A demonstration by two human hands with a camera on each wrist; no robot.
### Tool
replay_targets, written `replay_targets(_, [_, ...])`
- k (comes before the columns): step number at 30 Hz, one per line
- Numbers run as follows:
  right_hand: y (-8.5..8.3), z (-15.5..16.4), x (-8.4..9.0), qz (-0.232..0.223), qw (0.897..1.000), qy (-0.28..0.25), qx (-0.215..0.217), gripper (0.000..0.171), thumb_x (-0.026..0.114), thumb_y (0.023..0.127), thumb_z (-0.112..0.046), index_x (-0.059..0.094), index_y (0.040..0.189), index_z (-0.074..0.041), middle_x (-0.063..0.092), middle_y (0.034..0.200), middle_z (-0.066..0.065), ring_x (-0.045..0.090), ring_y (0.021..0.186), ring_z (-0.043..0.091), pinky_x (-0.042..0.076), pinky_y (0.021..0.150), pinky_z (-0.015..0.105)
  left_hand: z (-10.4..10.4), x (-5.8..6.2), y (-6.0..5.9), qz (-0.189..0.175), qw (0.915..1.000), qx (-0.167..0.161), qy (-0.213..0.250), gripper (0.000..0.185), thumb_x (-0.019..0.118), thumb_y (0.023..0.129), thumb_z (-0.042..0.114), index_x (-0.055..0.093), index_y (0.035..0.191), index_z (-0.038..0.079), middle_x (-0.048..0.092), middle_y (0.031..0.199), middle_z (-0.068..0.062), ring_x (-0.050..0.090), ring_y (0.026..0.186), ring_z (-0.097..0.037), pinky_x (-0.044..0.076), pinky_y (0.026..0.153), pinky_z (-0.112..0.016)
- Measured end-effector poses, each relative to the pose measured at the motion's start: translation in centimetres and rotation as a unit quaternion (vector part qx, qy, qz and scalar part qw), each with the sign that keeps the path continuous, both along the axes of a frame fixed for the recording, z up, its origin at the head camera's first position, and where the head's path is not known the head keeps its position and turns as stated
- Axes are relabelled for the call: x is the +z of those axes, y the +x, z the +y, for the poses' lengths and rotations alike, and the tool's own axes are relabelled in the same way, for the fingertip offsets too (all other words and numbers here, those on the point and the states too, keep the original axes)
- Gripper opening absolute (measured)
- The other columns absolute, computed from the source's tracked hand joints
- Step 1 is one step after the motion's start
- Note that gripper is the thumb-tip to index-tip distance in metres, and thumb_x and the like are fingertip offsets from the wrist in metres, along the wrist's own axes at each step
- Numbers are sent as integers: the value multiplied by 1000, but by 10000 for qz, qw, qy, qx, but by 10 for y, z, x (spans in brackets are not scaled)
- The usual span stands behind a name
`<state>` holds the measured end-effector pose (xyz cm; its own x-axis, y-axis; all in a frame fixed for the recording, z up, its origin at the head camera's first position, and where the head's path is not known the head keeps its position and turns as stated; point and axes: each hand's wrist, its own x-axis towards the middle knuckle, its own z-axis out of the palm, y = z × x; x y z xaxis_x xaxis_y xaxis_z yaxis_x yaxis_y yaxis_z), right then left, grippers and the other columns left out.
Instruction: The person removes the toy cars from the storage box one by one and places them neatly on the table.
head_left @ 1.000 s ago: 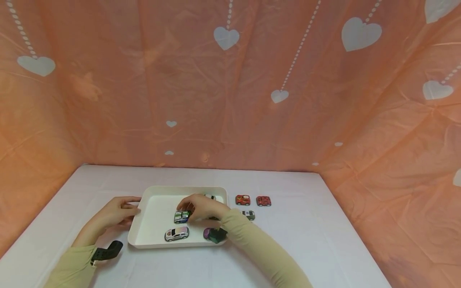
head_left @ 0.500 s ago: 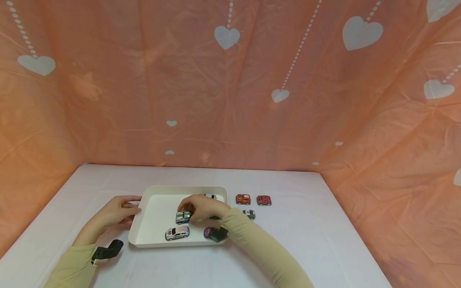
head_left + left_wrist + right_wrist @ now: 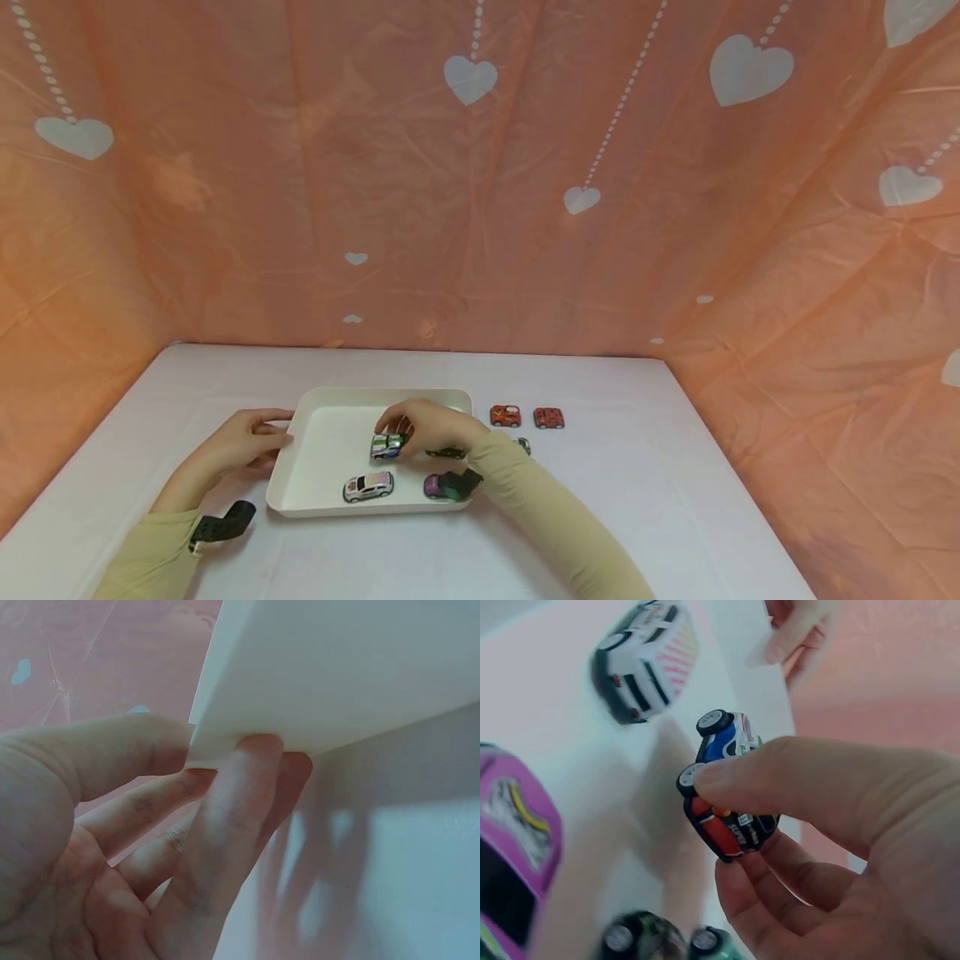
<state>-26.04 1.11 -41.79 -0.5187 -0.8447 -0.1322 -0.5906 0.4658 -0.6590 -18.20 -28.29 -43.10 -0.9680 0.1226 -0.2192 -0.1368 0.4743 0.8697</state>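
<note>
My right hand point(image 3: 431, 427) pinches a small toy car point(image 3: 387, 446) between thumb and fingers over the middle of the white tray point(image 3: 322, 500). In the right wrist view the toy car point(image 3: 731, 784) shows blue, white and red sides with black wheels. At the tray's left wall, my left hand point(image 3: 243, 440) holds the rim; up close the thumb and fingers of the left hand point(image 3: 150, 825) meet the tray edge point(image 3: 300, 690). A white toy car with pink stripes point(image 3: 368, 487) stands near the tray's front, and a purple one point(image 3: 433, 486) to its right.
A dark toy car point(image 3: 447, 452) sits in the tray, partly under my right wrist. Outside, right of the tray, are two red toy cars point(image 3: 506, 416) and another car point(image 3: 524, 446) mostly hidden by the sleeve. An orange curtain point(image 3: 480, 250) with hearts encloses the white table point(image 3: 600, 517).
My right hand has shifted slightly right and away from me with the pinched toy car, uncovering more of the dark car. My left hand stays on the tray.
</note>
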Motion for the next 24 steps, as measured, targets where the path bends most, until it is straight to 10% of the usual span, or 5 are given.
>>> replay_targets(24, [0,81,27,-167,9977,-505,-427,46,71,77,8,63,120,-4,63,110,-1,58,95,12,49,83,26,1,-2,-1,-121,9998,109,-121,56,62,91,8,38,137,-14,66,100,-19,61,71,-19,51,57,-33])
